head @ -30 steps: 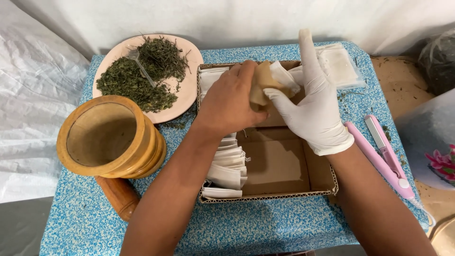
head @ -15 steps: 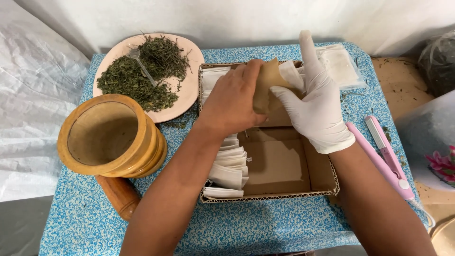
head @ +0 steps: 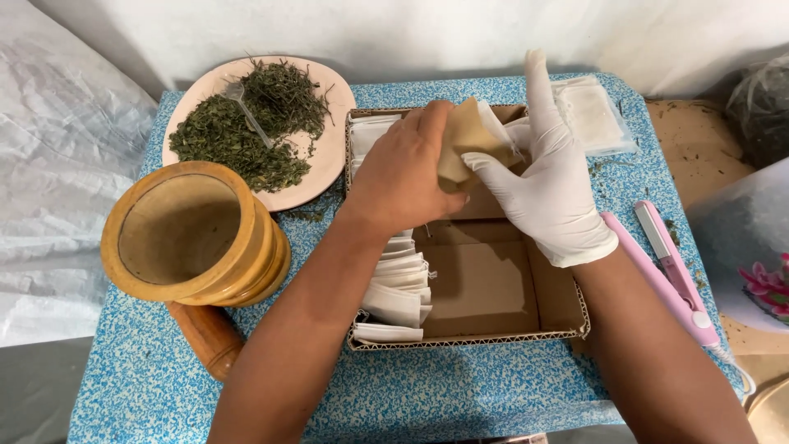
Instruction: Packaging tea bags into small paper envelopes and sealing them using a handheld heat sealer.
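Two hands are working above an open cardboard box that is sitting on a blue-speckled bench. The bare left hand is gripping a tan paper bag between thumb and fingers, holding it over the far end of the box. The right hand, wearing a white glove, is pinching the near edge of the same bag with thumb and lower fingers, while its index finger is pointing straight up, clear of the bag. Both hands are thus closed on the bag, which is being held above the box floor and not resting on it. A row of white paper bags is standing on edge along the left wall of the box; the rest of the box floor is showing bare cardboard. A wooden mortar is standing left of the box, with a wooden pestle lying just under its near side. A pink plate carrying dried green herbs is sitting beyond the mortar, near the far left corner of the box. A pink sealer is lying right of the box, close beside the right forearm. A clear packet of white bags is lying at the far right of the bench.
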